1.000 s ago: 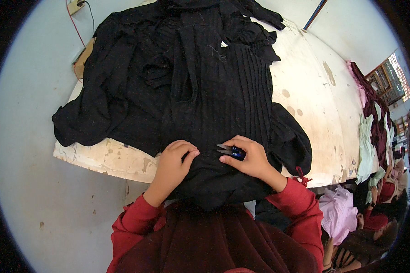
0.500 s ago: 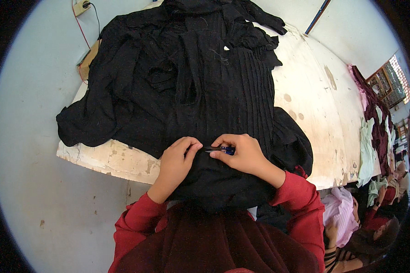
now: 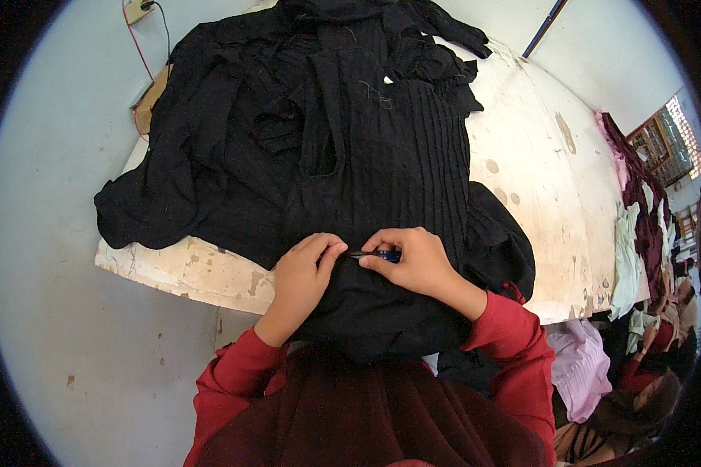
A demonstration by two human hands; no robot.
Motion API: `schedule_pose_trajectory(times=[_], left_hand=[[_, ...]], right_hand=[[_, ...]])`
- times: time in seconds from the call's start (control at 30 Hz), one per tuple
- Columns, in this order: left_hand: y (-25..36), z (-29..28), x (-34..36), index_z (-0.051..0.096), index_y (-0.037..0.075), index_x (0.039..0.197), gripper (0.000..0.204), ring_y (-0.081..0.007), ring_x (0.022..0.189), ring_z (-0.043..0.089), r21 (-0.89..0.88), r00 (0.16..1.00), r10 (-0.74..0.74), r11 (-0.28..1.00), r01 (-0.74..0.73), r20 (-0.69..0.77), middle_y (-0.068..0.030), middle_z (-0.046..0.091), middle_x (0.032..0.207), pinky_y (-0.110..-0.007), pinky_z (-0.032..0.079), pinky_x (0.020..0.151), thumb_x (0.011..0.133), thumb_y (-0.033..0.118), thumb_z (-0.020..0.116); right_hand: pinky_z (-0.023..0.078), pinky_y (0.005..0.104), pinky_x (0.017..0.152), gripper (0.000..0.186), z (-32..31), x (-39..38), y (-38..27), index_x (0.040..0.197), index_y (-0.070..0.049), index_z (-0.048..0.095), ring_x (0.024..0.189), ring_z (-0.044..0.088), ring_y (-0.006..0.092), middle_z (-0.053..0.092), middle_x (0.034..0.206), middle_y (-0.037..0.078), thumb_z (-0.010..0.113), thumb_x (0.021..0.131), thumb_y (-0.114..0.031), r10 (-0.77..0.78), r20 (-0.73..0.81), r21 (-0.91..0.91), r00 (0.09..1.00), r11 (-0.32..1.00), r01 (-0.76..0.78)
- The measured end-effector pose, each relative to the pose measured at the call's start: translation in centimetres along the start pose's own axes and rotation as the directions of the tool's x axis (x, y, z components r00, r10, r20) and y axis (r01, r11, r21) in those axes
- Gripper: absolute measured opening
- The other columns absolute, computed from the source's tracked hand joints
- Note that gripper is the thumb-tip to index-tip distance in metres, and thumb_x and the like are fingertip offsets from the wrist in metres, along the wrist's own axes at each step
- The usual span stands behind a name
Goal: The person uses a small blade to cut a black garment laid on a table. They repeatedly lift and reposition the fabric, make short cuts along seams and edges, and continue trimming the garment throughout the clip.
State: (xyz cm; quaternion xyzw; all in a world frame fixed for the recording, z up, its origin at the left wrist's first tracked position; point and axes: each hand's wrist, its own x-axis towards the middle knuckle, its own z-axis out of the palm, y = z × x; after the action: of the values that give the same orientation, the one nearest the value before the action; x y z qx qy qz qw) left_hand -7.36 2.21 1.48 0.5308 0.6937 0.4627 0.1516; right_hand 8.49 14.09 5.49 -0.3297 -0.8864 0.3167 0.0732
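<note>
A black garment (image 3: 288, 156) with a band of narrow pleats lies heaped over the table and hangs over its near edge. My right hand (image 3: 409, 259) is closed round small thread snips (image 3: 389, 255) with a dark blue handle. Their blades point left, toward the fingertips of my left hand (image 3: 308, 268). Thumb and forefinger of that hand pinch at the black cloth near the blade tips; a thread there is too small to make out. Loose thread ends (image 3: 378, 95) lie on the garment farther up.
The pale, stained wooden table (image 3: 545, 179) runs off to the right, by a white wall. A socket with a plug (image 3: 139, 9) and cables is at the upper left. Pale green cloth (image 3: 627, 261) hangs at the right; people sit below, beside pink cloth (image 3: 580, 370).
My hands and the snips stay almost in place; the blades look closer together now. At the lower right, a co-worker's hand has left the pink cloth.
</note>
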Motion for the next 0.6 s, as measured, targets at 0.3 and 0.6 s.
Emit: schedule_pose_trajectory(times=[0.3, 0.6], left_hand=[[0.0, 0.2, -0.1, 0.067, 0.004, 0.091, 0.017, -0.0276, 0.078, 0.066, 0.022, 1.0, 0.001, 1.0, -0.001, -0.004, -0.0096, 0.068, 0.088, -0.035, 0.05, 0.069, 0.094, 0.019, 0.06], [-1.9, -1.4, 1.2, 0.061, 0.004, 0.112, 0.025, -0.0227, 0.102, 0.06, 0.229, 0.853, 0.29, 0.951, -0.207, -0.433, -0.0103, 0.064, 0.108, -0.033, 0.047, 0.084, 0.09, 0.013, 0.067]], right_hand=[[0.051, 0.0302, 0.063, 0.026, 0.0, 0.0, 0.0, 0.092, -0.012, 0.075, 0.065, 0.067, 0.0199, 0.069, 0.074, 0.007, 0.076, 0.079, -0.035, -0.025, 0.005, -0.005, 1.0, 1.0, 0.025], [0.054, 0.0374, 0.072, 0.029, -1.2, 0.5, 1.9, 0.095, -0.015, 0.072, 0.082, 0.07, 0.0262, 0.07, 0.088, 0.008, 0.075, 0.079, -0.038, -0.016, -0.32, 0.121, 0.947, 0.991, 0.058]])
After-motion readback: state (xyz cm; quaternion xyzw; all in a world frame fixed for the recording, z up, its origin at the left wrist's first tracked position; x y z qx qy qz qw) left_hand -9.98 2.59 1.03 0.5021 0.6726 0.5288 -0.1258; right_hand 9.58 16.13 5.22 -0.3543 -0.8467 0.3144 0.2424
